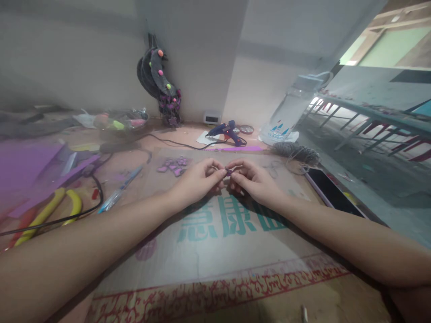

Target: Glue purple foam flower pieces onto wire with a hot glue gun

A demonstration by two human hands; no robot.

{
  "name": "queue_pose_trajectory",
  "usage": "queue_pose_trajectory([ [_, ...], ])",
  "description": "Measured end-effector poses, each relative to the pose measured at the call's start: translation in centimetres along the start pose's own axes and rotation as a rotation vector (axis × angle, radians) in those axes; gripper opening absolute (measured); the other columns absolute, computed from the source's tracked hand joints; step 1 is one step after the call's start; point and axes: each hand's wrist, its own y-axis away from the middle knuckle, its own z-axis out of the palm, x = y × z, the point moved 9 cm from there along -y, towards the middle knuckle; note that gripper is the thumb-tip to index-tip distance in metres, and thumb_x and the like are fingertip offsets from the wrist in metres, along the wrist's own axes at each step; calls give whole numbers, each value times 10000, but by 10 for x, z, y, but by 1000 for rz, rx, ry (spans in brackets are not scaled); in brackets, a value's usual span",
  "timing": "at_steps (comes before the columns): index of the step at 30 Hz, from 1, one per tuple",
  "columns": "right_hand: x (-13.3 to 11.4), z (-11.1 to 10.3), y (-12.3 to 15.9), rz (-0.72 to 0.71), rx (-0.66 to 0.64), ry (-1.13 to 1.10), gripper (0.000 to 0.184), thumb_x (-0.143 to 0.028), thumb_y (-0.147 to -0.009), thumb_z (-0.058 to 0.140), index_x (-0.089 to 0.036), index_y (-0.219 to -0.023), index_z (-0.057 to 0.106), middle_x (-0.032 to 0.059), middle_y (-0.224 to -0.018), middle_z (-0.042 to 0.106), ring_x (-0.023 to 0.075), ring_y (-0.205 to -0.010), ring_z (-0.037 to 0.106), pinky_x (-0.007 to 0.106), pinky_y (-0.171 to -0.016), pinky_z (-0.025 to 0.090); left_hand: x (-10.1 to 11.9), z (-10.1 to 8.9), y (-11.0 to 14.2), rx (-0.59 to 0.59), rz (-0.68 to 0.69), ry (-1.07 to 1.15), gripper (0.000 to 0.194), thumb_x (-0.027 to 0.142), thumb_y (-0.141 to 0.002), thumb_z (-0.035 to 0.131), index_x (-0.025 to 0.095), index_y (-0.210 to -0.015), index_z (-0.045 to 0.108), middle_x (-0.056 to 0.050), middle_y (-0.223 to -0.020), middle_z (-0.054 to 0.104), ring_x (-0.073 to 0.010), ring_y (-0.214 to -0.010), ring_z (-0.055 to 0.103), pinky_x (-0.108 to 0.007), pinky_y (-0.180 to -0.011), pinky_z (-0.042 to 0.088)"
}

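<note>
At the middle of the sheet (pixel 168 269), a small purple piece (pixel 228 172) sits between two pinching hands, just above the print. The left hand (pixel 206 176) and the right hand (pixel 248 177) each press it between thumb and fingers, tips nearly meeting. It is so small and so covered that I cannot make out its shape or any seam; a harder squeeze or an uneven pull could bend it, or let it slip out and drop.

The loose pieces (pixel 173 166) lie close by on the left hand's side, so a sweep of that wrist might scatter them. Behind, the glue gun (pixel 229 131) rests with its nozzle over a paper (pixel 204 138) (a red spot shows on its body, perhaps a light). A tug on its cord (pixel 182 143) could tip it, and a hot nozzle would burn. The phone (pixel 336 194) lies near the tabletop (pixel 188 132) edge, where the right forearm could nudge it off.
</note>
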Motion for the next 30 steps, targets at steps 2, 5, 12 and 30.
queue_pose_trajectory([
  [2,1,0,0,3,0,14,245,-345,-892,555,-191,-1078,511,-50,-617,546,99,-526,521,209,-460,384,1,0,0,3,3,9,222,393,-893,565,182,-934,511,8,-661,624,-98,-558,584,-185,-499,434],
  [5,2,0,0,1,-1,31,240,-344,-896,550,-193,-1079,512,-58,-600,519,97,-517,491,213,-465,381,1,0,0,3,1,27,219,384,-891,572,178,-937,516,9,-656,622,-100,-563,592,-187,-502,444],
  [12,2,1,0,-1,-19,29,250,-353,-903,537,-187,-1087,501,-69,-588,491,92,-508,457,214,-468,362,-1,-1,0,7,-8,41,213,380,-893,570,180,-937,513,12,-658,623,-103,-565,609,-182,-489,444],
  [30,-1,-16,1,-18,144,106,274,-437,-878,558,-183,-977,584,-41,-637,530,79,-457,455,214,-417,368,3,0,1,9,58,-94,224,411,-894,552,189,-923,537,-3,-689,641,-112,-587,600,-211,-544,459],
])
